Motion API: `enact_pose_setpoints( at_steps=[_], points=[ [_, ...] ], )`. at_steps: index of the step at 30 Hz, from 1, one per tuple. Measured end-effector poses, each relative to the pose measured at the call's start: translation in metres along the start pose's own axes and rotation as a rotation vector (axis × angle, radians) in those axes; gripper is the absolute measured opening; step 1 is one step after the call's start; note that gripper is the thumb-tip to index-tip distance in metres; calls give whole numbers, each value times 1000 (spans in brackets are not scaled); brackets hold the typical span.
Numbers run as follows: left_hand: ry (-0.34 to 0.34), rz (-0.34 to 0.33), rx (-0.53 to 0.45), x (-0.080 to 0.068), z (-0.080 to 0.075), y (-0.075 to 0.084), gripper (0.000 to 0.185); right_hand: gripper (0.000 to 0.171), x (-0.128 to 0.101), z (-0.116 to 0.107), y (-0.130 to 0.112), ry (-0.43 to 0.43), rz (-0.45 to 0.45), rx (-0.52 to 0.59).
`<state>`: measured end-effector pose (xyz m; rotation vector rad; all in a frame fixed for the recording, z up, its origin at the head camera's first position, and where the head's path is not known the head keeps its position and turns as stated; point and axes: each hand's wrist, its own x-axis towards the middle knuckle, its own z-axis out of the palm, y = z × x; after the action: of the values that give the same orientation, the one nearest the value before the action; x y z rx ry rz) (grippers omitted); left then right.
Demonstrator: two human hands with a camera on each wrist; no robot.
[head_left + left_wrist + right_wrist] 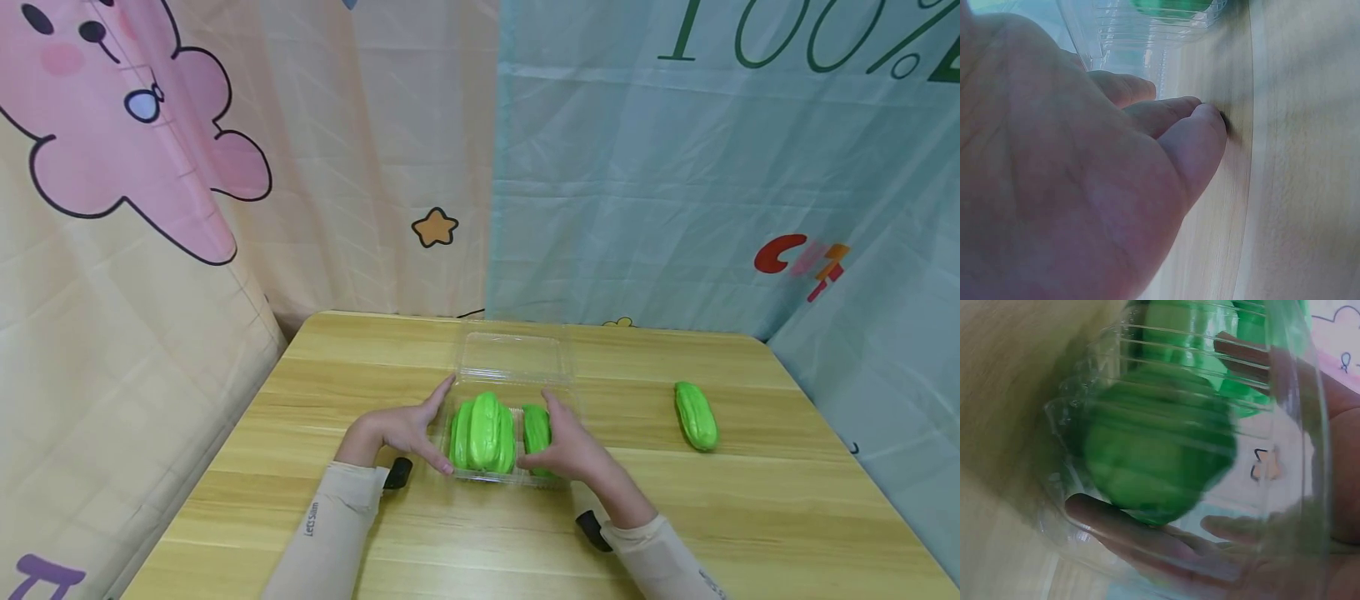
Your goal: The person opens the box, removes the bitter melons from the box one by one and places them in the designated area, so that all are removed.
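Observation:
A clear plastic clamshell box (491, 477) sits on the table with several bright green, ridged bitter melons (483, 432) packed along its left side. My left hand (405, 429) is at the box's left wall, fingers and thumb spread along it. Toward the box's right side lies a separate bitter melon (536, 423), seen end-on in the right wrist view. My right hand (573, 450) straddles this melon from above. Its fairly straight fingers (1129, 534) lie along the melon's right side. The thumb (1244, 356) stands a little off its other side.
The box's hinged lid (513, 357) lies back, away from me. Another bitter melon (697, 417) lies on the wooden table (360, 550) to the right. Printed curtains (637, 183) hang behind the table and at both sides.

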<state>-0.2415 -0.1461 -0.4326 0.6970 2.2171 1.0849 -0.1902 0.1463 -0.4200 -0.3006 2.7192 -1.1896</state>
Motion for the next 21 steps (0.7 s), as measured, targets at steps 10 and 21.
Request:
enact_pose_setpoints(
  at_steps=[10,21],
  points=[
    [6,-3,-3,-1,1,1,149,107,1,5,6,3,-68,-62],
    [9,-4,-9,-1,0,1,148,99,3,7,7,14,-98,-88]
  ],
)
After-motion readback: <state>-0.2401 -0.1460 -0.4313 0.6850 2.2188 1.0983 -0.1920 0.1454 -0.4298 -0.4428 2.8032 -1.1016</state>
